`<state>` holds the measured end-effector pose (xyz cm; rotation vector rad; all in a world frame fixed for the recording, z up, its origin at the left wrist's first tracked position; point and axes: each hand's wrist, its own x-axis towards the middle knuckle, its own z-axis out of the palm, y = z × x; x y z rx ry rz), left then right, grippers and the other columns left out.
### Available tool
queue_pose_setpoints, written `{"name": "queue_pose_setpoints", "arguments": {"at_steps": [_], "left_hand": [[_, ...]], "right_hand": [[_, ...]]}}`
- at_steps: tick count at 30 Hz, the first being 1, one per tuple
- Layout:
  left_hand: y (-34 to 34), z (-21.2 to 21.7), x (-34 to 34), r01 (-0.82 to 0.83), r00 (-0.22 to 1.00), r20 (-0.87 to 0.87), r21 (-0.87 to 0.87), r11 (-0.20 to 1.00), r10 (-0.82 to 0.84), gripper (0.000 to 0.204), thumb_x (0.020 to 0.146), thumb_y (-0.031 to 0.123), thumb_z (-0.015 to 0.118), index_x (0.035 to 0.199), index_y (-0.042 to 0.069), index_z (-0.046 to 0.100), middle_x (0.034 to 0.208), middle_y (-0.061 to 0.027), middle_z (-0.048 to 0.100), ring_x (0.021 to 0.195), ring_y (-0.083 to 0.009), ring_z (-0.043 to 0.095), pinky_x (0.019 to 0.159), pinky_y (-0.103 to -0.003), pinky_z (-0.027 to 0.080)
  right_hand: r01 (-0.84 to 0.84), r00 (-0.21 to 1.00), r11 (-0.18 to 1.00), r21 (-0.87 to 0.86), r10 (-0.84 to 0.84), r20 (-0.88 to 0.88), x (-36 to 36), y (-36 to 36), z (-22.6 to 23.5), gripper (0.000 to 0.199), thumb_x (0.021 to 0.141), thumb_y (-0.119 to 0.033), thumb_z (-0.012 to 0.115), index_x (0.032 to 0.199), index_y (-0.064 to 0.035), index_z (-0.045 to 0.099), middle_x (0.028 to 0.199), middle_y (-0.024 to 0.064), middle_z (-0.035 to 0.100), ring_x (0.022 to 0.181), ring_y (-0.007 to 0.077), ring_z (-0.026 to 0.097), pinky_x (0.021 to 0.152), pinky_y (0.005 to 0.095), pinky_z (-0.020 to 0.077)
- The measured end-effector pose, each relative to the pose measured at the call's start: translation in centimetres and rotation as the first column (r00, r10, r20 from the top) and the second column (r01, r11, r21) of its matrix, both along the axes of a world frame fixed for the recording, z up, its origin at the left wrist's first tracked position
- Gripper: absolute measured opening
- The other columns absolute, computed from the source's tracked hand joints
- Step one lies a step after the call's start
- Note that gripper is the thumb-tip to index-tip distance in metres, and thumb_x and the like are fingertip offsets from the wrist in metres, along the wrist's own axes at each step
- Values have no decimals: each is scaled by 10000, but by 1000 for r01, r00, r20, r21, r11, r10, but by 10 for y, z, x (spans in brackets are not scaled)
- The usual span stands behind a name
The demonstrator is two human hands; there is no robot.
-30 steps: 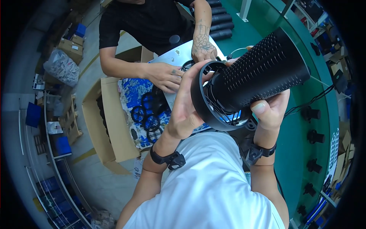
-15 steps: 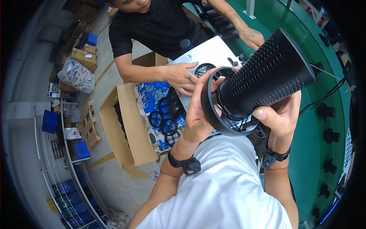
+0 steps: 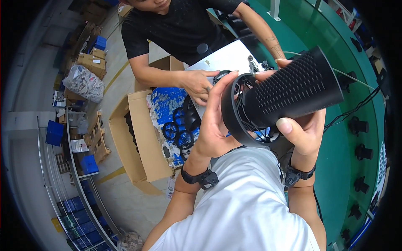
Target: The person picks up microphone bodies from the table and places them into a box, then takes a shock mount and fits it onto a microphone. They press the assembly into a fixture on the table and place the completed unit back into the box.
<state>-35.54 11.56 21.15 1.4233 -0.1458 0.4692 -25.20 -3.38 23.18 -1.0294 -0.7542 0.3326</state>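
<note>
Held up in front of me is a black slotted cylinder with a wide spoked ring at its left end. It lies tilted, its smooth outer end pointing up and right. My left hand is closed round the outside of the ring, thumb side toward me. My right hand grips the slotted body from below and behind, with the thumb pressed on its near side; its other fingers are mostly hidden by the cylinder. Thin spokes show inside the ring.
Across from me a person in a black shirt works over a white board. Several black spoked rings lie on a worn blue surface. An open cardboard box stands left of it. A green surface with black parts runs along the right.
The cylinder has tipped, its far end lower and turned slightly. Both my hands keep hold of it and shift a little. The other person's hand at the right has moved behind the cylinder.
</note>
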Motion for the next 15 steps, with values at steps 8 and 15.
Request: {"name": "queue_pose_setpoints", "arguments": {"at_steps": [8, 15], "left_hand": [[-4, -14, 2, -235, 935, 312, 189, 954, 169, 999, 643, 30, 831, 1416, -30, 202, 1304, -167, 462, 1203, -218, 479, 1023, -324, 361], [-3, -12, -18, -81, 997, 29, 113, 990, 78, 935, 658, 85, 823, 1378, -45, 242, 1289, -140, 461, 1181, -191, 482, 1028, -309, 338]], "right_hand": [[164, 980, 985, 50, -157, -126, -9, 3, 12, 940, 687, -504, 760, 1307, 73, 354, 1151, 249, 568, 1042, 349, 607, 930, 445, 493], [121, 984, 984, 129, -101, -149, -11, -1, 11, 909, 667, -445, 796, 1297, 47, 364, 1144, 247, 568, 1071, 372, 586, 933, 472, 488]]}}
